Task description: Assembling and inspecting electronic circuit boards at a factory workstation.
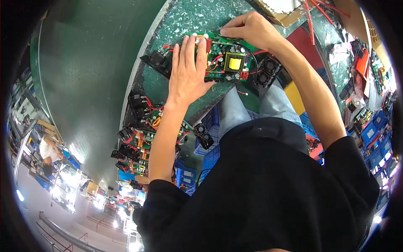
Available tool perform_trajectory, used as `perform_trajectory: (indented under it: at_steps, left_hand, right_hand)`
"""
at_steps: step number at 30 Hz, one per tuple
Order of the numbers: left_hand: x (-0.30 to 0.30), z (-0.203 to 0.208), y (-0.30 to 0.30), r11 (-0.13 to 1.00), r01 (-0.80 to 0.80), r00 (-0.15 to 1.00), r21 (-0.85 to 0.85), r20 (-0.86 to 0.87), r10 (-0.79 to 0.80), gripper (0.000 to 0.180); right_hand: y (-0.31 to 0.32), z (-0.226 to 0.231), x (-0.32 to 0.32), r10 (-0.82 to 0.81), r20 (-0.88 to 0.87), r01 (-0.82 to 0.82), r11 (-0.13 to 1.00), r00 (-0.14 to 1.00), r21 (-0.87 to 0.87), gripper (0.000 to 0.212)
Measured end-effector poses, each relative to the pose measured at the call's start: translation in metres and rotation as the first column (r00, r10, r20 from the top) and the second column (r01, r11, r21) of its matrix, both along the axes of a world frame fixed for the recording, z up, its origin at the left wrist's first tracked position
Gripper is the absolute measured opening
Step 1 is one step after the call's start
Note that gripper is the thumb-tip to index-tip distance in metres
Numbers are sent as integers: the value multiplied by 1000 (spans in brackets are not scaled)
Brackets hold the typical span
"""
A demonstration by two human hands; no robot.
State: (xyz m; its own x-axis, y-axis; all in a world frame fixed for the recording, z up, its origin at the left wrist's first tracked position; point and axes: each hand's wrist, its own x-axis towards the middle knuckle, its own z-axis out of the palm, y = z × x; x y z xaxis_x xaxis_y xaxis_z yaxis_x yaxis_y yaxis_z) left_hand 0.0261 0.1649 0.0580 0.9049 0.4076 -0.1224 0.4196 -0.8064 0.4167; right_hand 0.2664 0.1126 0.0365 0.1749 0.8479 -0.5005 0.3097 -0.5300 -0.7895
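Observation:
A green circuit board (215, 76) lies on the worktop in front of me, crowded with parts, including a yellow-centred transformer (235, 63) and red wires. My left hand (187, 73) rests across its left portion, fingers stretched toward the far edge and thumb by the near edge. At the far edge my right hand (252, 30) is closed in a pinch; what sits between thumb and fingers is too small to make out. Twin black fans (268, 71) hang by wires to the board's right. A black plastic piece (157, 62) lies left of the board, partly behind my left hand.
The green worktop (180, 19) is strewn with pale scraps. Several similar board assemblies (142, 136) line its left edge, beside a wide green surface (94, 75). A cardboard box (285, 17) stands far right. Blue crates (212, 134) are below; a person (50, 149) appears far left.

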Motion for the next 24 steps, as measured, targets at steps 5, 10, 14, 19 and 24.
perform_trajectory:
  at_steps: [5, 10, 14, 19, 24]
  left_hand:
    - [0, -3, -1, 1000, -22, 1000, 22, -13, 23, 123]
    - [0, -2, -1, 999, -18, 999, 41, -26, 19, 122]
    - [-2, 0, -1, 998, -27, 999, 56, -32, 29, 122]
    - [-23, 7, -7, 990, -64, 997, 127, -31, 68, 97]
    - [-56, -8, -9, 981, 27, 998, 191, 46, -37, 68]
  right_hand:
    - [9, 7, -1, 126, 13, -125, 990, 992, -63, 30]
    - [12, 14, 2, 133, 101, -123, 987, 986, -101, 31]
    - [13, 9, 3, 141, 94, -135, 988, 986, -73, 31]
    - [-19, 25, -4, -255, 20, 245, 948, 967, 204, 36]
    - [-103, 34, -54, -312, 327, 95, 837, 892, 538, 17]
